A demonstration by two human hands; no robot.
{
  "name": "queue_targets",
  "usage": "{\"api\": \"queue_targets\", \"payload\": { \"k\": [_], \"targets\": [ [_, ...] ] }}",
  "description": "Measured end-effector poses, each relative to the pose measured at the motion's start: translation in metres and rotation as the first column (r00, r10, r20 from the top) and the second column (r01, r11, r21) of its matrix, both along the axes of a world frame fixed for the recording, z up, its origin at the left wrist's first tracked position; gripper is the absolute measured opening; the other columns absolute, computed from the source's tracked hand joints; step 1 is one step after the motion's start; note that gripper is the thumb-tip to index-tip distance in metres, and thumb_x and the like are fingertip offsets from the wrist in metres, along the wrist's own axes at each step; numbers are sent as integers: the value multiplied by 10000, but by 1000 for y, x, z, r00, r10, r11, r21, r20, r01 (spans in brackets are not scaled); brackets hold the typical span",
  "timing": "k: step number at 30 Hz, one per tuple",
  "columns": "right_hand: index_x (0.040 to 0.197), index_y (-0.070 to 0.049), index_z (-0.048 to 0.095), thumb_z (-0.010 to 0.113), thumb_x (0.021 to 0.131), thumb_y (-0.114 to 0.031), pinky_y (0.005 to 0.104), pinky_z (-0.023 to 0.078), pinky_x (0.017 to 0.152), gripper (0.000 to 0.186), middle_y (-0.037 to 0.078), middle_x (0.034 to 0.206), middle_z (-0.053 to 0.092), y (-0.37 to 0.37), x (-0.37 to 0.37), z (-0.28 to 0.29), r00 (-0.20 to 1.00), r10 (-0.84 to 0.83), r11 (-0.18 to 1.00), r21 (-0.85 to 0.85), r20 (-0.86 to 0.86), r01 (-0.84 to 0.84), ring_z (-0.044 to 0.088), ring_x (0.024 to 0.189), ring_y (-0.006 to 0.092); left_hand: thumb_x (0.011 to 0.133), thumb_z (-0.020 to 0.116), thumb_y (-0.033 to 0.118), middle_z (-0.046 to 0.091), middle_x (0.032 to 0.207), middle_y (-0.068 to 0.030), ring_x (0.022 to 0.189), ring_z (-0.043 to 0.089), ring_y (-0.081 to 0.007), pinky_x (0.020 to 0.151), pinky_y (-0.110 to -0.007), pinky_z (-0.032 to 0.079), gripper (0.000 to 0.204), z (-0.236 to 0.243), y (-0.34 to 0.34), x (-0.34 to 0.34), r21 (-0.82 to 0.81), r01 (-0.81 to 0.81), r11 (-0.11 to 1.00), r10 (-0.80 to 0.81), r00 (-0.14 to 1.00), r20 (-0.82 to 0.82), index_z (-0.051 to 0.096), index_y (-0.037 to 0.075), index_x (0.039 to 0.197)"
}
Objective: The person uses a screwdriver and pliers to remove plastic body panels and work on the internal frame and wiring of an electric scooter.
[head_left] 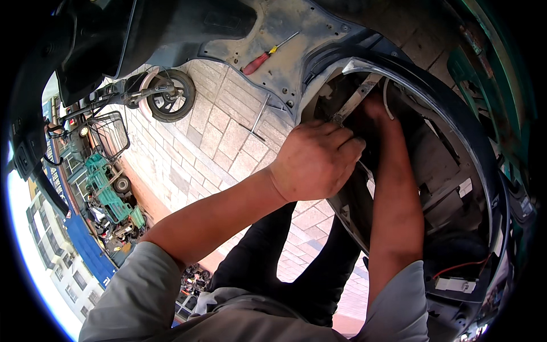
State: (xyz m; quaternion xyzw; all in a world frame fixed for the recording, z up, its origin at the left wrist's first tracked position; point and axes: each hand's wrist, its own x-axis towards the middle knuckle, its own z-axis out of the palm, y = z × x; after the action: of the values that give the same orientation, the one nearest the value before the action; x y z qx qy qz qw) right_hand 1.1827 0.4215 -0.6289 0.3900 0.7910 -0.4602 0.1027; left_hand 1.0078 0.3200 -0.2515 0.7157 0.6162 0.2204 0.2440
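Note:
My left hand [322, 159] is closed at the rim of a round opening in the dark scooter body [450, 108], its knuckles up. Whatever lies inside its curled fingers is hidden from view. Right above those fingers, a worn flat metal bar [358, 100] slants across the opening. My right hand [374, 108] reaches deep into the same opening, beyond the bar, where shadow hides its fingers. A pale thin hose or cable [388, 100] curves beside that wrist.
A screwdriver [257, 62] with a red and yellow handle lies on the dusty footboard [296, 48]. On the paving [199, 108] below is a thin metal tool [260, 117] with a bent or T-shaped end. Another two-wheeler's wheel [169, 96] stands to the left. A red wire [458, 266] shows lower right.

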Motion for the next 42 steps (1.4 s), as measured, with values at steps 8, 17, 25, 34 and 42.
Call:
{"api": "queue_targets", "payload": {
  "k": [8,17,25,34,42],
  "targets": [
    [1379,7,584,531,968,-162,454,478,1065,447,235,1401,598,19,-53,144,985,115,984,-148,131,-95,605,1260,365,737,691,93,687,892,-103,760,665,-277,671,-376,506,271,-6,-10,-7,35,-65,997,64,998,25,710,49,1004],
    [1317,-73,650,483,1008,-307,480,498,1036,422,226,1356,622,13,-55,152,950,-245,969,14,195,248,603,1243,407,735,679,115,680,895,-100,802,659,-272,709,-370,509,283,-7,-9,-4,50,-36,998,37,999,-39,709,42,1006],
    [1296,-60,662,533,966,-301,439,489,1038,429,233,1268,677,-8,-37,116,969,-166,979,88,-185,184,628,1208,406,740,634,104,687,884,-113,756,639,-303,672,-388,498,279,-7,-6,-3,23,-25,999,25,999,-35,707,49,1004],
    [1217,-17,669,621,984,-349,402,527,894,408,184,1051,741,-40,-35,186,758,-638,760,-268,-137,592,702,991,358,749,641,92,691,925,-114,788,636,-306,715,-396,510,276,-3,-5,-4,-29,-29,999,27,998,-56,701,42,1014],
    [1035,3,695,660,1004,-295,313,510,680,302,0,774,670,-52,-30,231,419,-905,245,-707,79,663,592,731,94,762,649,102,696,940,-119,828,649,-302,743,-399,515,279,0,-4,-2,-81,-24,996,18,997,-78,702,35,1027]
  ]
}}
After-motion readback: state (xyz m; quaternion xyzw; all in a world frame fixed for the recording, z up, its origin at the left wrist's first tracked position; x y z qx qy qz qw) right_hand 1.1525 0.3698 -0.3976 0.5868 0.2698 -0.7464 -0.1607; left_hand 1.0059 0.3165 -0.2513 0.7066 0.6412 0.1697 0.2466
